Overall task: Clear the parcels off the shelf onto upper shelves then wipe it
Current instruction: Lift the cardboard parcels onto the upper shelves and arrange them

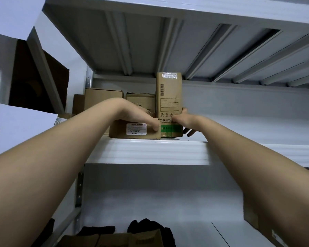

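A tall brown parcel with a barcode and a green label stands upright on the upper shelf. My left hand and my right hand both hold its lower part, left on its left side, right on its right side with fingers curled round the edge. A flat brown parcel with a white label lies just to its left, under my left hand. Behind stand more brown boxes.
The lower shelf holds brown parcels and a black cloth at its front left. Another parcel sits at the right behind my forearm. A steel upright runs down the left. Ribbed underside of a higher shelf is overhead.
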